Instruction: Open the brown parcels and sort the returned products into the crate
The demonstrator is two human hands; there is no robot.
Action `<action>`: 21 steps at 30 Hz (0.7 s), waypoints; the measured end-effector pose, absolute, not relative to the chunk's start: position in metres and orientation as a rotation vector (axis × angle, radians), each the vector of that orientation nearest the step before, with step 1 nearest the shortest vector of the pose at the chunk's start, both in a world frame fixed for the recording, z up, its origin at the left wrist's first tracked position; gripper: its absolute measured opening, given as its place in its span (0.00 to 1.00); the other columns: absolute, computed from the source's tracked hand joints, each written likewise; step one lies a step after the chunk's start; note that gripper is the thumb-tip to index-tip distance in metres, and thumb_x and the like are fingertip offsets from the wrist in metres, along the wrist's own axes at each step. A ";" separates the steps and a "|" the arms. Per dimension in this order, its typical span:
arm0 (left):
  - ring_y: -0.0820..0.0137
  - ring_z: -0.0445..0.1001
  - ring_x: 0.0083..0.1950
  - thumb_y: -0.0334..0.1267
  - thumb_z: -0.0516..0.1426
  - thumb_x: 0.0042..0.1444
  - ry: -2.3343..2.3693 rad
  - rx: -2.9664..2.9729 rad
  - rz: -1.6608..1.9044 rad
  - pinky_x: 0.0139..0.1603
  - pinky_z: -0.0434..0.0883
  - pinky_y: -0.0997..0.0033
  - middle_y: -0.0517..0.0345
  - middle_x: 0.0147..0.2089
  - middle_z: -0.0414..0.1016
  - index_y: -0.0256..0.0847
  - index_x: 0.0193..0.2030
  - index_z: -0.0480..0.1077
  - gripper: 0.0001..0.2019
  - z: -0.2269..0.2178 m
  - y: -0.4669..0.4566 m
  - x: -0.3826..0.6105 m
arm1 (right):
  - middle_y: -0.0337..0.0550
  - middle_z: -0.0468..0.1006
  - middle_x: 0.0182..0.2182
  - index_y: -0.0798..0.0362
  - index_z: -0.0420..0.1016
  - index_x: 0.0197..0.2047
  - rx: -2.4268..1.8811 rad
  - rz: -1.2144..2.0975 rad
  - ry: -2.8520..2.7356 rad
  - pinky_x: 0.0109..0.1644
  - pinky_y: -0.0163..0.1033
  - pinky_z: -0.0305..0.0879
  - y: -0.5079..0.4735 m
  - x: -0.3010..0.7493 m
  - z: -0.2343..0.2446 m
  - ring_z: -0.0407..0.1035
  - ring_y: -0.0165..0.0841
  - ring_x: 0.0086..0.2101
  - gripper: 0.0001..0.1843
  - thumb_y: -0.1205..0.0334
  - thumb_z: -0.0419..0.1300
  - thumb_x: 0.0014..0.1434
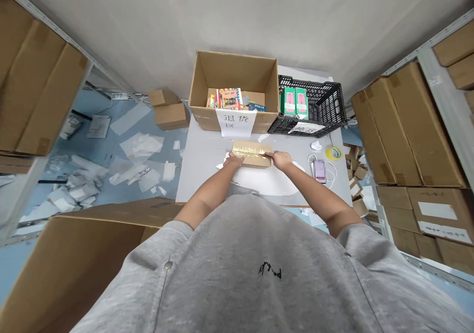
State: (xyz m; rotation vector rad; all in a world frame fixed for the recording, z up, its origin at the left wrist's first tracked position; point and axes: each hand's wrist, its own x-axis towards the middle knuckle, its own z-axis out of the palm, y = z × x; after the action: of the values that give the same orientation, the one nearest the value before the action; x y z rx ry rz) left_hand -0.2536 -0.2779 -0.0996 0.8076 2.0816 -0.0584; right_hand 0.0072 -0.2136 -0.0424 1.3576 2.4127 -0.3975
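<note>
A small cardboard box [255,161] with shiny clear tape [246,151] along its top lies on the table in front of me. My left hand [234,160] grips its left end, thumb against the near side. At the right end, my right hand [281,160] is closed, with a small dark, thin tool [267,154] at its fingertips, touching the taped top. Its exact kind is too small to tell. Under and in front of the box lies white paper or wrapping [266,182].
Behind stands a large open carton [203,113] with books inside, beside a black plastic crate [328,103] holding green-and-pink boxes [295,101]. To the right lie a phone [319,171], a cable and a yellow tape roll [334,153]. Another open carton [99,244] stands at lower left.
</note>
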 end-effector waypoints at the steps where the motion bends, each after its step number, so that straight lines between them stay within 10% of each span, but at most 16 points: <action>1: 0.37 0.71 0.69 0.69 0.54 0.61 2.081 0.815 -0.065 0.60 0.71 0.41 0.20 0.68 0.68 0.40 0.71 0.56 0.42 -0.099 -0.278 -0.254 | 0.52 0.83 0.50 0.32 0.70 0.72 1.373 -0.375 2.396 0.50 0.45 0.67 -0.215 0.013 -0.040 0.78 0.46 0.46 0.28 0.60 0.51 0.73; 15: 0.39 0.73 0.67 0.72 0.51 0.60 2.042 0.777 -0.132 0.62 0.71 0.42 0.22 0.68 0.70 0.39 0.75 0.51 0.47 -0.096 -0.276 -0.256 | 0.53 0.85 0.45 0.36 0.76 0.68 1.758 -0.440 2.328 0.49 0.47 0.70 -0.239 0.079 -0.030 0.80 0.47 0.43 0.25 0.59 0.54 0.72; 21: 0.43 0.81 0.56 0.71 0.51 0.61 2.013 0.732 -0.144 0.55 0.74 0.44 0.21 0.66 0.71 0.37 0.78 0.43 0.51 -0.093 -0.278 -0.254 | 0.46 0.84 0.40 0.45 0.78 0.61 2.403 -1.100 2.134 0.40 0.46 0.76 -0.242 0.072 -0.050 0.77 0.40 0.32 0.24 0.49 0.64 0.64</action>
State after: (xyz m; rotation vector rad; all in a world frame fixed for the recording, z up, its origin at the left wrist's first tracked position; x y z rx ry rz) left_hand -0.2536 -0.2782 -0.0931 0.7318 2.0130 -0.1441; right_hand 0.0715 -0.2420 -0.0504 2.4031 2.1345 -1.1003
